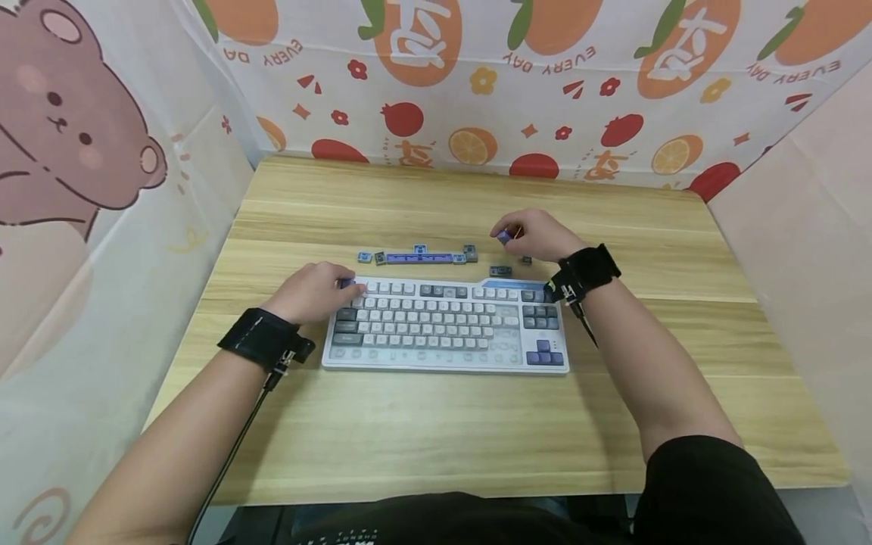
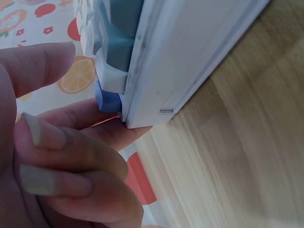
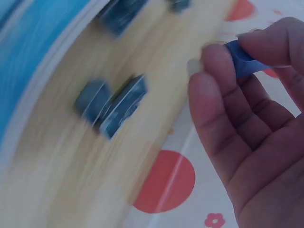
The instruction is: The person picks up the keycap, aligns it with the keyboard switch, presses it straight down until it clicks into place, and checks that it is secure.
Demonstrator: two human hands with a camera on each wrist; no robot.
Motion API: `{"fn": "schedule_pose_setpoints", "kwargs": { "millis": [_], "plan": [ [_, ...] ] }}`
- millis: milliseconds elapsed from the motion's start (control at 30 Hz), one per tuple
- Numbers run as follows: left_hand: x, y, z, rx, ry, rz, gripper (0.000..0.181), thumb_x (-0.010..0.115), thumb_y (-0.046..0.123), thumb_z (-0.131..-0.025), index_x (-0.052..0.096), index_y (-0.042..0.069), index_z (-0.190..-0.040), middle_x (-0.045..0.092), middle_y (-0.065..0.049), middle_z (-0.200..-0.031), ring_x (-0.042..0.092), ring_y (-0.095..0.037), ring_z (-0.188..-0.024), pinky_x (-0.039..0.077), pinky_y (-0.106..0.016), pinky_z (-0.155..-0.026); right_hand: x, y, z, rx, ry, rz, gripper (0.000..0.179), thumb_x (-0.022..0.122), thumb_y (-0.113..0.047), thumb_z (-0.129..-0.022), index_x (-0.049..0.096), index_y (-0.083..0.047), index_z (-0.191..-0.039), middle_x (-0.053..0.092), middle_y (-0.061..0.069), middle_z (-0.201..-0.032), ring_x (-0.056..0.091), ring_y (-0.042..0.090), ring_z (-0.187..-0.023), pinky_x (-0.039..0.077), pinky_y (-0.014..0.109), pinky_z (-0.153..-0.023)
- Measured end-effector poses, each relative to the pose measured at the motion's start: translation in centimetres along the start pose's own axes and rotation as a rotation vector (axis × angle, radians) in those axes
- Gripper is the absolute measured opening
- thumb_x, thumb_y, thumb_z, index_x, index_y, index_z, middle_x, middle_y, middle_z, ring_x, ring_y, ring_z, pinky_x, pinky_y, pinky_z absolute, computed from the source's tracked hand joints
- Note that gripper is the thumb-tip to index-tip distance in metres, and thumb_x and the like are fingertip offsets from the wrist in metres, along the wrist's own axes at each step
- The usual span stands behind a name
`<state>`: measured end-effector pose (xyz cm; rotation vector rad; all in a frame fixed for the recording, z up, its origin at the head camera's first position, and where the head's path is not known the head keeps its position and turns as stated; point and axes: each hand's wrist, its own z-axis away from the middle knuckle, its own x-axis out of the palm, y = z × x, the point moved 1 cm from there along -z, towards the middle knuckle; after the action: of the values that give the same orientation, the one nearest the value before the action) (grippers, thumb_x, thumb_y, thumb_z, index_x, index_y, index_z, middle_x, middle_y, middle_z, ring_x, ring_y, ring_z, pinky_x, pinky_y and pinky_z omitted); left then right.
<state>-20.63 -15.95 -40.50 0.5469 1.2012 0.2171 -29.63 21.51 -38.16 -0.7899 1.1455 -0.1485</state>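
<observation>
A white keyboard (image 1: 425, 324) with white, grey and blue keycaps lies mid-table. At its far left corner is my left hand (image 1: 309, 294). In the left wrist view, two fingers (image 2: 78, 114) reach to that corner beside a blue keycap (image 2: 108, 99), the thumb stands apart from the keys, and the other fingers are bent. Beyond the keyboard's far right part, my right hand (image 1: 543, 235) is raised. It pinches a blue keycap (image 3: 244, 59) between thumb and fingertips, which hide part of it.
Behind the keyboard lie a long purple spacebar keycap (image 1: 418, 258) and several loose keycaps, among them a dark one (image 1: 500, 271) close to its far edge. Printed cloth (image 1: 504, 106) hangs past the table's back edge. A cable runs from each wrist strap.
</observation>
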Motion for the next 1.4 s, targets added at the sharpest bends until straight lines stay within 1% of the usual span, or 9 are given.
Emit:
{"fn": "schedule_pose_setpoints", "kwargs": {
  "millis": [100,233,500,767,967,1100,1200,1300,1400],
  "plan": [
    [0.0,-0.1,0.2,-0.004,-0.005,0.008,0.045,0.058,0.036,-0.098,0.066,0.0,-0.123,0.065,-0.01,-0.091,0.055,-0.023,-0.074,0.039,-0.032,-0.059,0.0,0.0,1.0,-0.034,0.016,-0.148,0.027,0.064,-0.008,-0.092,0.069,-0.013,-0.119,0.065,0.011,-0.103,0.056,0.026,-0.086,0.052,0.048,-0.074],
    [0.0,-0.2,0.3,-0.004,0.001,0.018,0.046,0.057,0.037,-0.098,0.065,0.0,-0.124,0.065,-0.01,-0.091,0.055,-0.023,-0.075,0.039,-0.032,-0.06,0.5,0.0,2.7,-0.042,0.056,-0.306,0.03,0.067,-0.011,-0.093,0.067,-0.017,-0.122,0.063,0.012,-0.1,0.06,0.028,-0.083,0.053,0.052,-0.077],
    [0.1,-0.4,0.3,-0.03,0.006,0.041,0.052,0.055,0.041,-0.099,0.062,-0.001,-0.129,0.067,-0.016,-0.111,0.057,-0.028,-0.093,0.044,-0.038,-0.075,1.2,0.3,5.3,-0.09,0.168,-0.562,0.035,0.071,-0.016,-0.091,0.057,-0.013,-0.123,0.064,0.019,-0.098,0.062,0.047,-0.086,0.056,0.052,-0.082],
    [0.8,-0.1,0.4,-0.059,0.044,0.051,0.059,0.051,0.045,-0.1,0.059,-0.004,-0.13,0.065,-0.018,-0.107,0.056,-0.029,-0.091,0.043,-0.042,-0.075,0.6,0.6,6.2,-0.16,0.2,-0.542,0.034,0.066,-0.021,-0.095,0.064,-0.003,-0.124,0.063,0.026,-0.098,0.062,0.03,-0.075,0.057,0.029,-0.074],
    [0.8,0.5,0.2,-0.05,0.042,0.019,0.056,0.049,0.047,-0.1,0.064,-0.001,-0.124,0.062,-0.015,-0.089,0.055,-0.028,-0.08,0.04,-0.039,-0.066,0.7,0.2,6.3,-0.168,0.207,-0.52,0.029,0.064,-0.023,-0.096,0.07,-0.005,-0.118,0.07,0.012,-0.098,0.059,0.03,-0.073,0.055,0.027,-0.069],
    [0.6,1.3,0.4,-0.055,0.067,0.006,0.058,0.049,0.048,-0.1,0.061,-0.001,-0.127,0.067,-0.021,-0.11,0.062,-0.036,-0.101,0.049,-0.052,-0.083,0.8,-0.1,6.3,-0.166,0.208,-0.492,0.026,0.064,-0.022,-0.096,0.072,-0.004,-0.114,0.071,0.008,-0.096,0.059,0.03,-0.073,0.055,0.026,-0.069],
    [0.2,2.6,0.6,-0.028,0.13,0.009,0.059,0.05,0.047,-0.1,0.057,-0.001,-0.134,0.064,-0.022,-0.126,0.059,-0.038,-0.116,0.046,-0.057,-0.094,0.9,-0.5,6.2,-0.169,0.225,-0.499,0.022,0.067,-0.021,-0.094,0.074,-0.005,-0.109,0.071,0.009,-0.093,0.058,0.029,-0.072,0.054,0.026,-0.067],
    [0.0,4.8,0.5,0.047,0.187,0.049,0.055,0.052,0.045,-0.1,0.058,0.004,-0.135,0.064,-0.018,-0.129,0.059,-0.034,-0.118,0.046,-0.054,-0.096,0.9,-1.0,6.4,-0.175,0.243,-0.519,0.018,0.069,-0.019,-0.092,0.074,-0.008,-0.105,0.07,0.013,-0.093,0.058,0.029,-0.071,0.054,0.026,-0.066],
    [0.2,7.7,0.0,0.154,0.22,0.111,0.048,0.057,0.043,-0.098,0.061,0.01,-0.133,0.067,-0.009,-0.124,0.065,-0.03,-0.1,0.051,-0.047,-0.086,1.0,-1.4,6.7,-0.18,0.257,-0.516,0.014,0.072,-0.018,-0.09,0.073,-0.009,-0.102,0.069,0.016,-0.091,0.058,0.03,-0.069,0.054,0.027,-0.064]
  ]
}}
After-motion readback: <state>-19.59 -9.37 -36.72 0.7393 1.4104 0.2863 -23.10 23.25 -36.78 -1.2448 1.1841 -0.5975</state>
